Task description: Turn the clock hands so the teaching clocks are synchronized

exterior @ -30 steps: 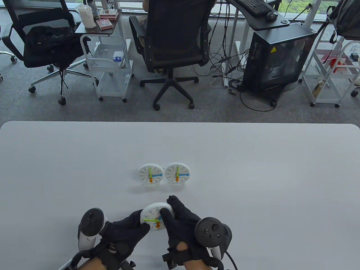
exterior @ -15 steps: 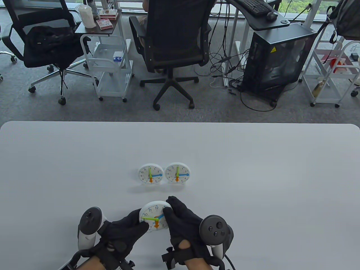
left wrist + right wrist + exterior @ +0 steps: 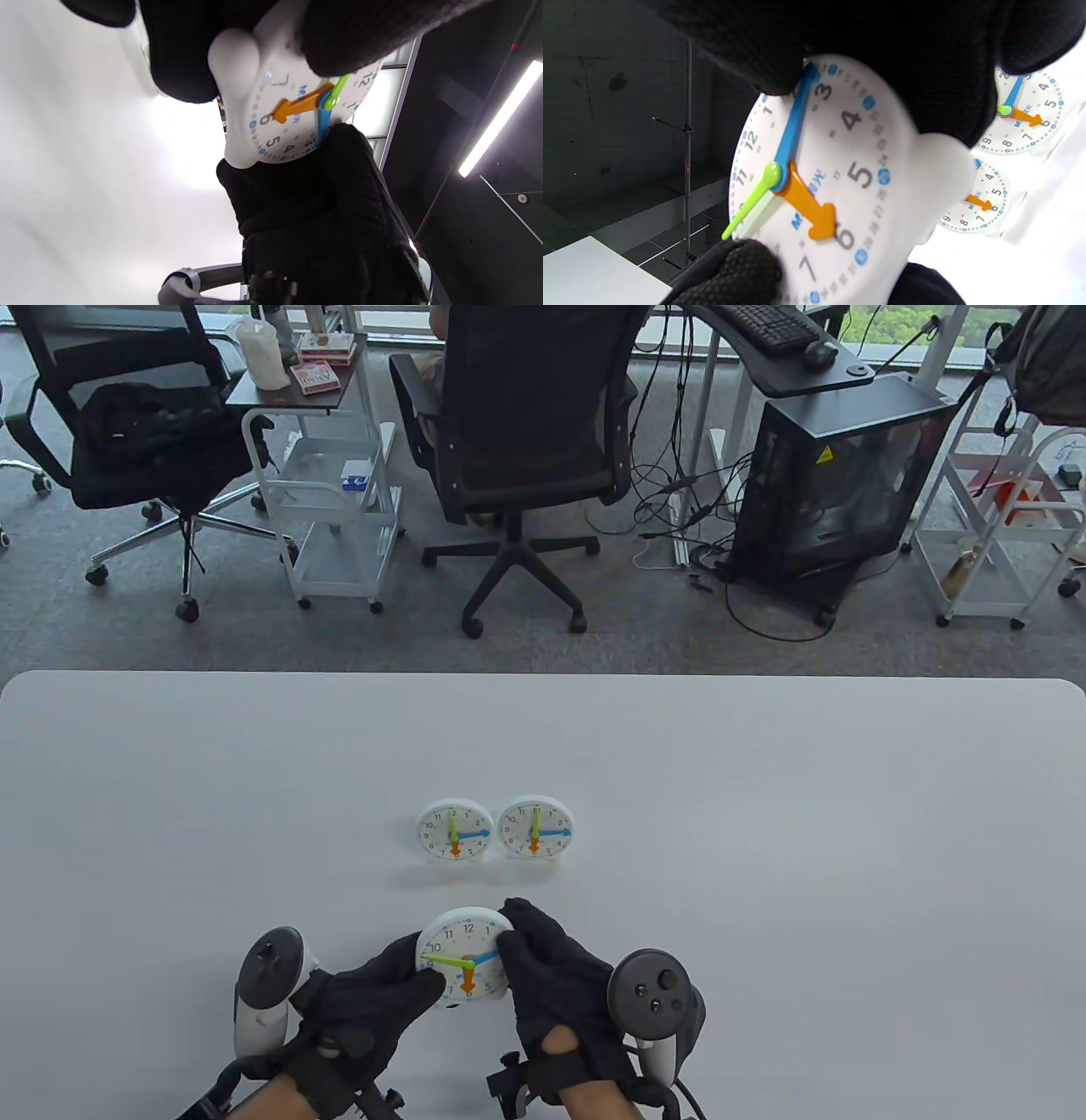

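A white teaching clock [image 3: 465, 956] is held tilted up near the table's front edge. Its orange hand points to 6, its green hand toward 9, its blue hand between 2 and 3. My left hand [image 3: 373, 997] grips its left rim, a fingertip at the green hand's tip. My right hand [image 3: 543, 963] grips its right rim, a fingertip on the blue hand's tip [image 3: 808, 74]. The clock also shows in the left wrist view [image 3: 292, 114] and right wrist view [image 3: 823, 182]. Two more clocks [image 3: 455, 831] [image 3: 535, 828] stand side by side further back, green at 12, blue at 3, orange at 6.
The white table [image 3: 764, 814] spreads wide on both sides. Beyond its far edge are office chairs [image 3: 517, 432], white carts [image 3: 327, 475] and a black computer case [image 3: 840, 475] on the carpet.
The held clock has tipped up and shifted slightly left, showing more of its face. My right hand has slid off the dial toward the right rim. The blue hand now shows further round, nearer 3.
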Motion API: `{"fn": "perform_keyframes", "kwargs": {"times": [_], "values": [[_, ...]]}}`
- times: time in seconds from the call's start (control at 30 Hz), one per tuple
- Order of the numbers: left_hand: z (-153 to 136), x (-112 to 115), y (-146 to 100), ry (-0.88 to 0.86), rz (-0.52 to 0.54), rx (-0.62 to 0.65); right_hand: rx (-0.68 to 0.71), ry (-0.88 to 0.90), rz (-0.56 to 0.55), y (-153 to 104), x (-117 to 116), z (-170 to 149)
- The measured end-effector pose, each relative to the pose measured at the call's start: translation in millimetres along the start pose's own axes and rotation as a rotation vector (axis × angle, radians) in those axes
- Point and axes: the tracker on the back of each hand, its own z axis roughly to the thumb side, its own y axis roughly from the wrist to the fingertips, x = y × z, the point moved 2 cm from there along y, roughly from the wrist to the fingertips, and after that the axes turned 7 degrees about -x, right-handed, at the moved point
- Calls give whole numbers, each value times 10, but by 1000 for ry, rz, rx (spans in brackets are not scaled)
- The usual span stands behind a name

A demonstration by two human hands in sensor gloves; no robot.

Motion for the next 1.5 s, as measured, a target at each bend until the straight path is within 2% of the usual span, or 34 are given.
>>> {"fn": "perform_keyframes", "kwargs": {"times": [0.87, 1.5], "values": [[-45, -20, 15, -89, -11, -46, -5, 15, 39, 9, -12, 9], [-67, -40, 23, -75, -12, -54, -1, 7, 78, -1, -47, -3]]}}
